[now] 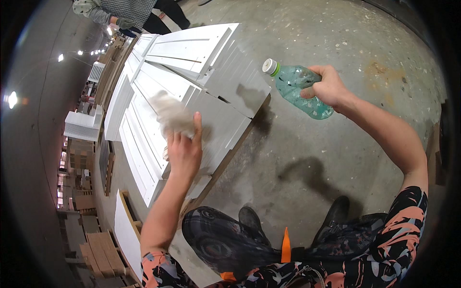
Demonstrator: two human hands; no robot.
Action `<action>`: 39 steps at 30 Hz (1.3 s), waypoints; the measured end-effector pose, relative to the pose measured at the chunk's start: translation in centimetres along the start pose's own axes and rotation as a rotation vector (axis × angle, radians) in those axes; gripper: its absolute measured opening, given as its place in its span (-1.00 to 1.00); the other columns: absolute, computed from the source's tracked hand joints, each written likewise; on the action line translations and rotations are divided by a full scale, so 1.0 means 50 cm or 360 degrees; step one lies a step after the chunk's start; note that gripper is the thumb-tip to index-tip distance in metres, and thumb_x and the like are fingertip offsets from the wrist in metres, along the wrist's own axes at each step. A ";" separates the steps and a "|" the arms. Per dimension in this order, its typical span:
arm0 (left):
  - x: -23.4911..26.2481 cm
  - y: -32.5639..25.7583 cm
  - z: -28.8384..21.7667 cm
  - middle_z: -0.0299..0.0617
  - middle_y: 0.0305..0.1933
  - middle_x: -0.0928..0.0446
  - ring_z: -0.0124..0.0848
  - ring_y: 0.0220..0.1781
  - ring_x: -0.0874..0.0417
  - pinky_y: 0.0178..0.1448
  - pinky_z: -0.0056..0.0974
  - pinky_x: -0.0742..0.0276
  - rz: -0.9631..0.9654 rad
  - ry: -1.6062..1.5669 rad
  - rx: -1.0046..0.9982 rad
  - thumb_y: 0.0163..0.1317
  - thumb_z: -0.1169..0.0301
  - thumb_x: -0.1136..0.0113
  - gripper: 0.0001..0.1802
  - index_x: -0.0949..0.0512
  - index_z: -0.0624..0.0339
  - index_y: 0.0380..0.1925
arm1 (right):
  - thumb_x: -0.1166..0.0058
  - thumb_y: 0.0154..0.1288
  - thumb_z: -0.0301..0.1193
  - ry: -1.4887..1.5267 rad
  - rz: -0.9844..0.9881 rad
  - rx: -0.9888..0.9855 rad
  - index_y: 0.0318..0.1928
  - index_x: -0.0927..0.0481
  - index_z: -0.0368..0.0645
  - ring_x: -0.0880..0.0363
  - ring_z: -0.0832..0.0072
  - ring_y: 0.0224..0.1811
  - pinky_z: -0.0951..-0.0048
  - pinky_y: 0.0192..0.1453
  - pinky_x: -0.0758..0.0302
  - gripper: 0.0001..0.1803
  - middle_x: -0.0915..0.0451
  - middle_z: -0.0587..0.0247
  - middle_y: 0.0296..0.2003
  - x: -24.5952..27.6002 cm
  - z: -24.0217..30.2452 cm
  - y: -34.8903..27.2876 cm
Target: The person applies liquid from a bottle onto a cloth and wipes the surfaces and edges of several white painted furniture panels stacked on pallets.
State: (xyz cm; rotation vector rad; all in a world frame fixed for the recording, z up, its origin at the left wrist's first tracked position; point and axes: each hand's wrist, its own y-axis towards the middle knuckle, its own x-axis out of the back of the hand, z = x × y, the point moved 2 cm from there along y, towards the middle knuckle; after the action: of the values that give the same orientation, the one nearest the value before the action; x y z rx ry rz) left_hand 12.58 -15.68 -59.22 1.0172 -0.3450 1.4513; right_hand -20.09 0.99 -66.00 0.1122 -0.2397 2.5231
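Observation:
A pale cloth (172,114) is bunched in my left hand (185,149), over the near end of a stack of white panels (158,91); the cloth is a little blurred, and I cannot tell whether it touches them. My left index finger points up, apart from the cloth. Out to the right, my right hand (329,86) is wrapped round a green, see-through plastic bottle (295,86). The bottle is dented and tilted, its white cap (270,66) pointing to the upper left, above the concrete floor.
Beyond the stack's far end stands another person (129,12) in a checked garment and gloves. More white panels (81,125) and brown boards (103,254) lie along the left. Below the panels runs a wooden base (230,151). Grey floor (374,57) stretches to the right.

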 end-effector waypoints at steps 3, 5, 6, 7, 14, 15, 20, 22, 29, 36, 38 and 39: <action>-0.026 0.037 -0.004 0.37 0.02 -0.48 0.24 0.18 -0.44 0.37 0.17 -0.23 0.0050 0.0229 -0.0176 0.10 0.52 -0.06 -0.61 -0.53 0.37 -0.02 | -0.23 -0.18 -0.65 0.0003 -0.0010 0.0029 -0.17 -0.64 -0.32 -0.59 0.40 -0.23 0.34 -0.10 -0.51 -0.60 -0.65 0.13 -0.29 -0.003 -0.008 -0.007; -0.053 0.055 -0.034 0.38 0.06 -0.46 0.21 0.23 -0.40 0.43 0.15 -0.13 0.0112 0.0205 -0.0091 0.11 0.44 -0.09 -0.61 -0.56 0.39 -0.05 | -0.23 -0.18 -0.65 -0.0035 -0.0005 -0.0013 -0.17 -0.64 -0.32 -0.60 0.40 -0.20 0.35 -0.09 -0.51 -0.59 -0.65 0.14 -0.29 -0.004 -0.011 -0.023; -0.059 0.065 -0.044 0.38 0.07 -0.46 0.20 0.25 -0.39 0.44 0.15 -0.10 0.0176 0.0287 -0.0115 0.11 0.42 -0.09 -0.60 -0.55 0.40 -0.05 | -0.23 -0.17 -0.65 -0.0015 0.0025 -0.0015 -0.17 -0.64 -0.32 -0.60 0.41 -0.19 0.35 -0.08 -0.51 -0.59 -0.65 0.14 -0.28 -0.006 -0.011 -0.023; -0.061 0.072 -0.053 0.37 0.08 -0.46 0.19 0.26 -0.38 0.45 0.14 -0.08 0.0244 0.0371 -0.0137 0.11 0.41 -0.08 -0.59 -0.55 0.41 -0.04 | -0.23 -0.17 -0.64 0.0006 0.0058 -0.0016 -0.16 -0.64 -0.32 -0.60 0.41 -0.19 0.35 -0.07 -0.51 -0.59 -0.65 0.14 -0.28 -0.011 -0.017 -0.022; -0.056 0.041 -0.050 0.35 0.20 -0.39 0.14 0.33 -0.32 0.49 0.12 0.03 0.0567 0.0492 -0.0508 0.15 0.37 -0.04 -0.60 -0.61 0.46 -0.12 | -0.20 -0.13 -0.68 -0.0046 0.0080 0.0037 -0.11 -0.62 -0.35 -0.59 0.42 -0.18 0.36 -0.06 -0.51 -0.57 -0.65 0.16 -0.27 -0.032 0.007 -0.032; -0.055 0.029 -0.047 0.36 0.22 -0.37 0.13 0.34 -0.31 0.49 0.12 0.03 0.0597 0.0520 -0.0560 0.16 0.36 -0.04 -0.60 -0.61 0.45 -0.11 | -0.20 -0.13 -0.67 -0.0045 0.0093 0.0036 -0.11 -0.63 -0.33 -0.60 0.41 -0.18 0.36 -0.06 -0.51 -0.57 -0.65 0.14 -0.27 -0.036 0.011 -0.035; -0.095 0.055 -0.061 0.33 0.20 -0.40 0.07 0.34 -0.34 0.47 0.03 -0.07 0.0663 0.0342 -0.0717 0.12 0.37 -0.03 -0.57 -0.58 0.56 -0.14 | -0.20 -0.13 -0.64 -0.0018 0.0113 0.0064 -0.12 -0.64 -0.30 -0.61 0.38 -0.16 0.36 -0.06 -0.50 -0.58 -0.66 0.10 -0.26 -0.045 0.010 -0.044; -0.085 0.098 -0.067 0.28 0.20 -0.42 0.04 0.35 -0.34 0.46 0.00 -0.09 0.0437 0.0413 -0.0738 0.10 0.35 -0.05 -0.63 -0.63 0.45 -0.22 | -0.22 -0.13 -0.66 -0.0093 0.0131 0.0058 -0.10 -0.62 -0.33 -0.61 0.39 -0.17 0.34 -0.04 -0.51 -0.56 -0.66 0.12 -0.25 -0.048 0.009 -0.045; -0.126 -0.036 -0.085 0.25 0.24 -0.39 0.08 0.34 -0.32 0.47 0.10 -0.05 0.0765 0.0331 -0.0757 0.11 0.34 -0.05 -0.68 -0.67 0.33 -0.30 | -0.24 -0.13 -0.66 -0.0158 0.0114 0.0011 -0.09 -0.62 -0.34 -0.61 0.39 -0.18 0.36 -0.02 -0.51 -0.55 -0.67 0.13 -0.24 -0.024 -0.014 -0.044; -0.077 0.032 -0.073 0.26 0.29 -0.33 0.07 0.38 -0.28 0.50 0.09 -0.04 0.0753 0.0545 -0.0615 0.12 0.43 -0.17 -0.82 -0.66 0.25 -0.30 | -0.27 -0.18 -0.60 -0.0201 -0.0007 -0.0033 -0.12 -0.65 -0.28 -0.62 0.40 -0.20 0.35 -0.08 -0.51 -0.55 -0.67 0.14 -0.29 -0.012 -0.060 -0.030; -0.062 0.101 -0.057 0.27 0.26 -0.37 0.03 0.39 -0.28 0.49 0.05 -0.02 0.0317 0.0315 -0.0412 0.11 0.39 -0.13 -0.74 -0.64 0.30 -0.26 | -0.27 -0.19 -0.60 -0.0209 0.0000 -0.0053 -0.13 -0.65 -0.27 -0.62 0.40 -0.20 0.35 -0.07 -0.52 -0.54 -0.68 0.15 -0.28 -0.019 -0.071 -0.024; -0.061 0.105 -0.055 0.28 0.25 -0.37 0.04 0.38 -0.28 0.49 0.06 -0.02 0.0355 0.0345 -0.0494 0.09 0.38 -0.11 -0.72 -0.64 0.34 -0.26 | -0.28 -0.20 -0.59 -0.0213 -0.0005 -0.0046 -0.13 -0.65 -0.27 -0.62 0.39 -0.20 0.35 -0.07 -0.52 -0.54 -0.68 0.14 -0.28 -0.019 -0.074 -0.021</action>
State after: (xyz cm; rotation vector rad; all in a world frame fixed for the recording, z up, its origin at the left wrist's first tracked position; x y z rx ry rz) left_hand 6.28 -16.62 -61.13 0.5795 -0.5199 1.6306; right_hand -18.82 2.05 -69.62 0.2700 -0.3292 2.5111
